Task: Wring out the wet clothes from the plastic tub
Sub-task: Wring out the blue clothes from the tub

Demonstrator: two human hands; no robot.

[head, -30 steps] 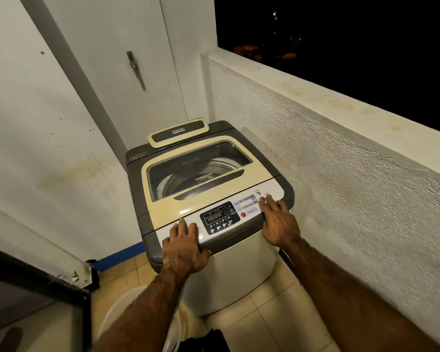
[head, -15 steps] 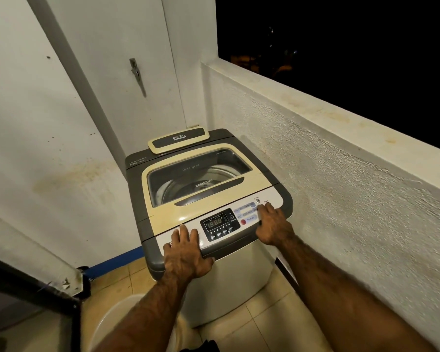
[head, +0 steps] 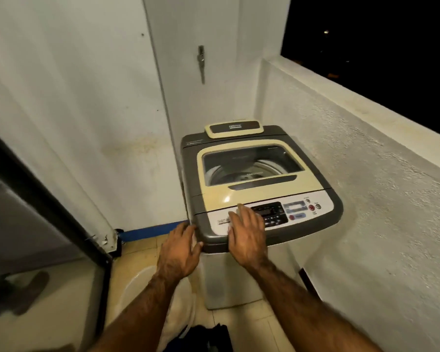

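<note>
A pale plastic tub (head: 137,283) stands on the tiled floor left of a top-loading washing machine (head: 254,179), partly hidden by my left forearm. A dark piece of clothing (head: 208,337) lies at the bottom edge of the view, beside the tub. My left hand (head: 179,250) hovers with fingers spread at the machine's front left corner. My right hand (head: 247,232) lies flat and open on the left part of the control panel. Neither hand holds anything. The machine's lid is closed.
The machine fills the corner of a narrow balcony. A rough white parapet wall (head: 366,186) runs along the right. A white wall with a door latch (head: 201,62) is behind. A dark-framed glass door (head: 48,207) stands open at the left.
Both hands have slid left along the machine's front: the right hand left the buttons at the panel's right end, the left hand came off the panel to the corner. My view turned left.
</note>
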